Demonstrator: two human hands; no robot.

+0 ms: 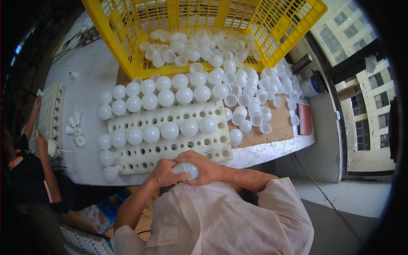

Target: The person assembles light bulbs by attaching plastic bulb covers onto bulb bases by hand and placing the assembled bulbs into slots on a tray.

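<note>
Close to my chest, at the table's near edge, both hands are closed round one white light bulb (pixel 187 170). My left hand (pixel 165 173) wraps its left end, and my right hand (pixel 200 168) covers it from above and the right, thumb across the front. The bulb's base is hidden in my fingers. Just beyond my hands lies a white foam tray (pixel 170 148) with rows of holes. A row of bulbs (pixel 170 131) stands in it, and two further rows of bulbs (pixel 166 97) stand behind.
Beyond the bulbs, a yellow plastic crate (pixel 123 55) lies open toward me, with white dome covers (pixel 180 61) spilling onto cardboard (pixel 280 127). A dark red block (pixel 304 119) sits at the right. Bulb bases (pixel 76 121) lie to the left, where another person's arm (pixel 44 165) works at a tray (pixel 49 110).
</note>
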